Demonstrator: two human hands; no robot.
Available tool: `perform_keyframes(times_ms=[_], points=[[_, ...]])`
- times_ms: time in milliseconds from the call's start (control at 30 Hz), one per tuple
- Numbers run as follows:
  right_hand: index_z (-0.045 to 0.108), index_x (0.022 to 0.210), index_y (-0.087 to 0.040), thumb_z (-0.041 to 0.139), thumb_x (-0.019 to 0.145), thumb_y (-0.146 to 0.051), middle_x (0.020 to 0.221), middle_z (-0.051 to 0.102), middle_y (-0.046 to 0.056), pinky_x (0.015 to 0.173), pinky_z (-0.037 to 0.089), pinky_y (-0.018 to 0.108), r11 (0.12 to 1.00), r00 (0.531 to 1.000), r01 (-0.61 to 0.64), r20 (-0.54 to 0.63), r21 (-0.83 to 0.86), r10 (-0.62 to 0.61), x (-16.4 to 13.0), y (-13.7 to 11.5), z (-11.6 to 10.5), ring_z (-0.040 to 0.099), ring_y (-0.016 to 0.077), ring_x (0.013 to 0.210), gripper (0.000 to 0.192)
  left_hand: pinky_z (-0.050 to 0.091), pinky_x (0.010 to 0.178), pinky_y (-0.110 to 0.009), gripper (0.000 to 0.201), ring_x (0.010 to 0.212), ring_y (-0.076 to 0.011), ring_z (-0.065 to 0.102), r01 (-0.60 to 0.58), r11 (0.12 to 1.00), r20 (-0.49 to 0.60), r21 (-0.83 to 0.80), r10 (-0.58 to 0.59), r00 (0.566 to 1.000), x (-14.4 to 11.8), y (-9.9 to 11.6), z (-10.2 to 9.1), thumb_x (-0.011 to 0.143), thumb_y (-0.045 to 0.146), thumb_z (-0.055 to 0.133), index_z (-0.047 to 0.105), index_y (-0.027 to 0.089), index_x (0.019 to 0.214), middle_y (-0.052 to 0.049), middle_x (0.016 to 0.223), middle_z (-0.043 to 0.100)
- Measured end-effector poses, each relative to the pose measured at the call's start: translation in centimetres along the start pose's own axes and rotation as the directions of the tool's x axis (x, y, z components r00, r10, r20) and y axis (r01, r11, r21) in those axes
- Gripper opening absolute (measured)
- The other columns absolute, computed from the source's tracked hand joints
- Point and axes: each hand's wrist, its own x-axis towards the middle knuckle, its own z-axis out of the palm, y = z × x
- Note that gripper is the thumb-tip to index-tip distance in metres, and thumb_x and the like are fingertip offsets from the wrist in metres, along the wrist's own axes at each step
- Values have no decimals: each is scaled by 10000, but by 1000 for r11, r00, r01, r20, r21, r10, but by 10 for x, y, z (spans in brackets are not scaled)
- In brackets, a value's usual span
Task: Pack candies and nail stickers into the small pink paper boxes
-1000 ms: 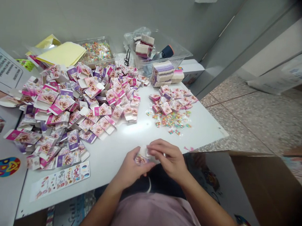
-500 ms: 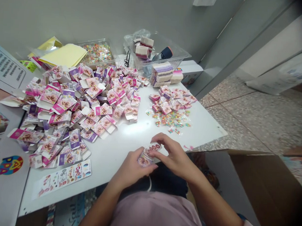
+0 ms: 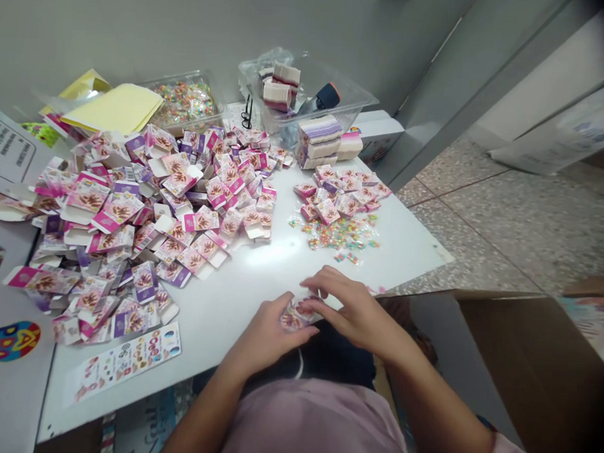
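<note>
Two hands on one small box (image 3: 295, 314) at near table edge: left hand (image 3: 267, 332), right hand (image 3: 351, 309). Two clear tubs along far edge: bead tub (image 3: 187, 101), box tub (image 3: 307, 96). One sticker sheet (image 3: 126, 359) near left corner. One yellow paper stack (image 3: 114, 108). Flat cartons (image 3: 147, 206) in big heap: too many to count.

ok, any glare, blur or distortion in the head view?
Head view: a bright glare patch on the white table; wide-angle bending at the edges, dark vignette in the top right corner; the left hand and right hand on the small box are slightly soft, its print unreadable.
</note>
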Motion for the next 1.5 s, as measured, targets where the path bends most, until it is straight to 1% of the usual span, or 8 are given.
perform_keyframes(times_ms=[200,300,400,633,1000,1200,1367,1500], points=[[620,1035,-215,664,887,-166,933,596,70,755,465,349,995,962,67,-260,-71,-83,-7,9,30,526,202,861,162,400,637,-224,250,714,-131,509,21,979,-13,-202,-24,1000,6,-5,7,776,317,715,581,174,932,19,803,590],[639,1121,-230,608,922,-189,1231,587,127,875,458,439,987,965,132,-215,-86,-148,-13,13,40,487,257,1035,206,401,619,-222,312,697,-130,498,23,967,-164,-255,-66,984,7,-11,7,731,314,751,591,159,949,17,785,571],[636,1159,-247,579,939,-205,1315,558,111,964,439,475,998,990,33,-139,53,-26,-17,14,42,471,267,1139,231,432,650,-239,398,740,-150,519,11,961,-238,-275,-79,968,5,-16,6,718,383,772,612,149,998,-10,827,585],[539,1316,-264,577,922,-143,1325,520,114,1006,439,438,997,980,0,-198,77,16,-20,8,44,495,245,1183,414,402,520,-225,453,580,-105,444,-74,824,-175,-561,-31,984,3,-14,14,925,582,436,593,163,989,1,732,524],[620,1025,-230,584,918,-159,1200,595,94,969,439,450,998,995,-55,-80,37,57,-10,0,35,529,244,1114,133,363,508,-216,358,581,-106,446,-31,883,-177,-469,-59,982,8,-15,16,910,443,502,622,128,791,6,659,511],[600,1177,-250,614,886,-104,1255,579,122,908,482,449,997,927,68,-368,-33,-75,-18,10,54,557,246,1062,326,447,480,-260,295,520,-142,533,4,794,-230,-608,-181,956,15,-22,11,815,385,540,634,126,709,-25,632,594],[583,1192,-235,555,910,-115,1401,492,143,1008,449,481,999,979,46,-196,-6,-47,-15,8,55,484,274,1242,307,324,358,-189,193,446,-103,455,30,669,-192,-743,-255,948,18,-20,14,766,335,571,589,170,865,36,598,532],[574,1111,-220,483,910,-101,1171,593,120,919,506,392,988,992,-9,-127,154,29,-8,4,58,579,227,1109,251,231,350,-166,313,434,-93,408,67,500,-109,-863,-315,943,17,-15,15,754,430,565,537,188,949,44,592,499]])
